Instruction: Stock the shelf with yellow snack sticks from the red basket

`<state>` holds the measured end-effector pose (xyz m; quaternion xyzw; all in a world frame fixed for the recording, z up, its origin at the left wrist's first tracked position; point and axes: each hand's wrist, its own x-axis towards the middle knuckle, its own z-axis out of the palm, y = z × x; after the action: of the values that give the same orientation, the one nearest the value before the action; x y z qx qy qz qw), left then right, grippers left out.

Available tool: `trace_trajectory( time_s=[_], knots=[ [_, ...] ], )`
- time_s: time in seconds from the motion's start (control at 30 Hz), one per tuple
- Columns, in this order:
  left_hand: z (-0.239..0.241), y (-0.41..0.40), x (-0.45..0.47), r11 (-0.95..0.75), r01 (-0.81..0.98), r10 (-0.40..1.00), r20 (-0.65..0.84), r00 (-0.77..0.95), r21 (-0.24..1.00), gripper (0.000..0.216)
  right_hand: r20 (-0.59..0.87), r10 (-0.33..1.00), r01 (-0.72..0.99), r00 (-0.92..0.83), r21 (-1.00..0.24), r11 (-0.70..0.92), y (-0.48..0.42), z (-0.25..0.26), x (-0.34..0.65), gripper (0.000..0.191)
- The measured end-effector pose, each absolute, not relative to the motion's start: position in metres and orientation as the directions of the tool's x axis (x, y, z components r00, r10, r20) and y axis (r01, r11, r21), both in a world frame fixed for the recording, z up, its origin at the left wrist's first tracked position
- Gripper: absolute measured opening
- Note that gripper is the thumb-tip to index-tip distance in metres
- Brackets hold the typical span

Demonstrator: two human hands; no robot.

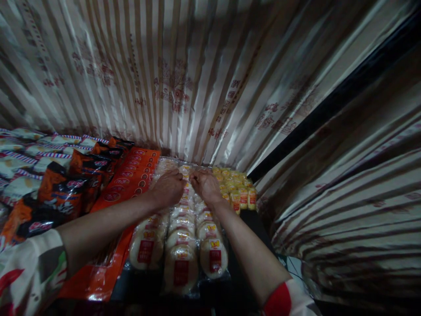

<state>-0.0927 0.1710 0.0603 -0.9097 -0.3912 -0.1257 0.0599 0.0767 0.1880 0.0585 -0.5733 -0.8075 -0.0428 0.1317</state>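
Note:
Rows of round, pale flat cakes (180, 270) in clear wrappers with red and yellow labels overlap one another on a black surface (213, 292). Both my hands reach over the far part of these rows. My left hand (169, 188) is closed, its fingers curled towards the middle row. Close beside it, on the right, my right hand (206, 184) is also closed, with fingertips pinched together near the middle row. Whatever lies between the fingers of either hand is too dim and small to make out. The hands are slightly apart.
Orange printed packaging (123, 177) lies left of the cakes. Beyond it stand orange-and-black bags (64, 188) and white packs with striped edges (21, 184). Small yellow packs (243, 197) sit at the right. A pleated printed curtain (177, 87) hangs behind, crossed by a dark pole (315, 109).

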Motion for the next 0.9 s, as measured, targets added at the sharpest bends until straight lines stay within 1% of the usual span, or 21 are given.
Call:
trace_trajectory(
  time_s=[0.17,0.33,0.47,0.63,0.8,0.9],
  knots=[
    [0.062,0.171,-0.091,-0.671,0.741,0.726,0.213,0.654,0.011,0.014,0.258,0.918,0.937,-0.301,-0.100,0.335,0.187,0.060,0.076,0.015],
    [0.061,0.172,-0.088,-0.654,0.756,0.748,0.180,0.639,0.038,0.014,0.279,0.912,0.921,-0.302,-0.161,0.355,0.186,0.058,0.076,0.014],
    [0.060,0.171,-0.088,-0.644,0.764,0.754,0.198,0.626,0.035,0.013,0.346,0.876,0.898,-0.336,-0.163,0.409,0.181,0.054,0.081,0.015],
    [0.057,0.170,-0.088,-0.607,0.794,0.778,0.228,0.585,0.033,0.016,0.339,0.835,0.851,-0.434,-0.148,0.503,0.167,0.057,0.089,0.019],
    [0.055,0.170,-0.085,-0.579,0.815,0.788,0.259,0.558,0.008,0.017,0.278,0.863,0.867,-0.422,-0.155,0.474,0.156,0.058,0.091,0.022],
    [0.055,0.170,-0.084,-0.566,0.824,0.789,0.283,0.545,-0.009,0.017,0.282,0.891,0.883,-0.355,-0.211,0.419,0.154,0.057,0.088,0.016]
  ],
)
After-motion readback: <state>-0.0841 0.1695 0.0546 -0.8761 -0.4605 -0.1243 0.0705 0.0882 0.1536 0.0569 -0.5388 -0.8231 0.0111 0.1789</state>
